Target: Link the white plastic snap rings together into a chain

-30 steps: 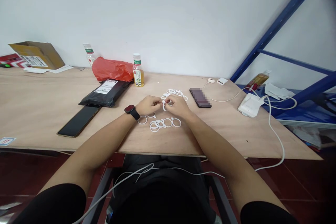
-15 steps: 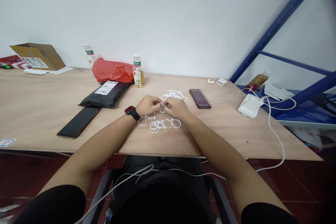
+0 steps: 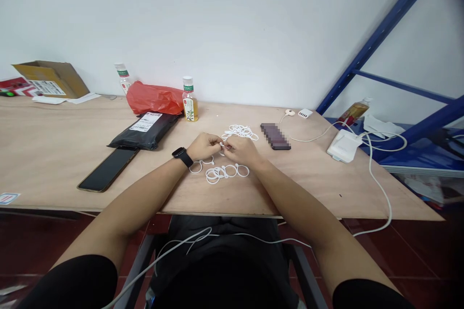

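My left hand (image 3: 205,146) and my right hand (image 3: 242,150) meet over the wooden table, fingertips pinched together. Between them is a small white curtain ring (image 3: 222,144), mostly covered by the fingers. Just behind my hands lies a pile of white curtain rings (image 3: 239,130), each a thin hoop with a small eyelet. Nearer to me, several more rings (image 3: 242,171) lie in a linked-looking, partly overlapping row. A few others (image 3: 196,167) rest beside my left wrist, partly hidden by the hand.
A phone (image 3: 275,136) lies right of the pile. On the left are another phone (image 3: 108,169), a black parcel (image 3: 145,133), a red bag (image 3: 155,98) and a drink bottle (image 3: 190,101). A white charger (image 3: 343,146) with cables sits at right, near a blue rack (image 3: 380,19).
My fingertips have shifted slightly around the small ring, the right fingers closing nearer to the left. The rings on the table have not moved; the view drifts a little.
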Demonstrator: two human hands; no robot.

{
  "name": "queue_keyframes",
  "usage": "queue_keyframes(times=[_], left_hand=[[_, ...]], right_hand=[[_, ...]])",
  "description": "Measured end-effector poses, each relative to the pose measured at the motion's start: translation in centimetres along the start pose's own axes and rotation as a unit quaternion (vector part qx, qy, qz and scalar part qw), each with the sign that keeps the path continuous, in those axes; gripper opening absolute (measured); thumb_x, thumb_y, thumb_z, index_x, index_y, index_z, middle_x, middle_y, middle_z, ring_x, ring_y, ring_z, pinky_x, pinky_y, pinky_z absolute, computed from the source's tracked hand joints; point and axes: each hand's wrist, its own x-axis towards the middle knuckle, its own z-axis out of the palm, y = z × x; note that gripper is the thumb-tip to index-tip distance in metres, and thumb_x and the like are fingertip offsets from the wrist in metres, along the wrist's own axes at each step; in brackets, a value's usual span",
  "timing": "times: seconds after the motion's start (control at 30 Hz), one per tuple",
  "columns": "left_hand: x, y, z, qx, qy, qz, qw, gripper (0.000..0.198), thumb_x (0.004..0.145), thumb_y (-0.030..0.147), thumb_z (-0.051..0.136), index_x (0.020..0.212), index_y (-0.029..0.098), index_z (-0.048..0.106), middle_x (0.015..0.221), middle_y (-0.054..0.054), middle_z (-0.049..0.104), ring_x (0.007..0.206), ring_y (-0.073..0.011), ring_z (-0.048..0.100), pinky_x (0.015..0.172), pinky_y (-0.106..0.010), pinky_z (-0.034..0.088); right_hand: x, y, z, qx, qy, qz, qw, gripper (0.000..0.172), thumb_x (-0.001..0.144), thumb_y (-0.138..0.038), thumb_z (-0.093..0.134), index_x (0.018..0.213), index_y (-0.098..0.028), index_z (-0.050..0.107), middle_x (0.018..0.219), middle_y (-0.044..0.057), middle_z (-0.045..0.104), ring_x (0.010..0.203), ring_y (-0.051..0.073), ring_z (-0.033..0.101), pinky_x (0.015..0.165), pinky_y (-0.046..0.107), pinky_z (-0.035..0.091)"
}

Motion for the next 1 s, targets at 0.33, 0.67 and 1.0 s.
queue_keyframes(times=[0.33, 0.67, 1.0], left_hand=[[0.2, 0.0, 0.0, 0.01, 0.008, 0.024, 1.0, 0.023, 0.077, 0.024, 0.051, 0.073, 0.011, 0.07, 0.067, -0.001, 0.066, 0.064, -0.0117, 0.056, 0.064, -0.021, 0.044], [0.5, -1.2, -1.8, 0.057, -0.044, -0.006, 0.997, 0.034, 0.073, 0.024, 0.058, 0.101, 0.014, 0.073, 0.095, -0.006, 0.07, 0.071, -0.0124, 0.057, 0.069, -0.023, 0.047], [0.2, -1.3, -2.4, 0.054, -0.226, -0.06, 0.971, 0.034, 0.065, 0.033, 0.071, 0.095, 0.017, 0.073, 0.08, -0.001, 0.067, 0.071, -0.0131, 0.059, 0.063, -0.021, 0.045]], right_hand=[[-0.1, -0.7, 0.6, 0.048, -0.014, -0.018, 0.999, 0.013, 0.086, -0.021, 0.051, 0.091, -0.022, 0.063, 0.082, 0.002, 0.068, 0.073, 0.016, 0.059, 0.069, 0.025, 0.037], [0.3, 2.3, -1.0, -0.005, 0.034, 0.056, 0.998, 0.019, 0.092, -0.02, 0.051, 0.099, -0.022, 0.068, 0.099, 0.007, 0.069, 0.096, 0.022, 0.06, 0.084, 0.031, 0.042], [0.0, 2.9, -0.3, -0.005, -0.003, 0.075, 0.997, 0.019, 0.087, -0.029, 0.062, 0.103, -0.024, 0.071, 0.115, 0.006, 0.059, 0.097, 0.02, 0.059, 0.079, 0.03, 0.046]])
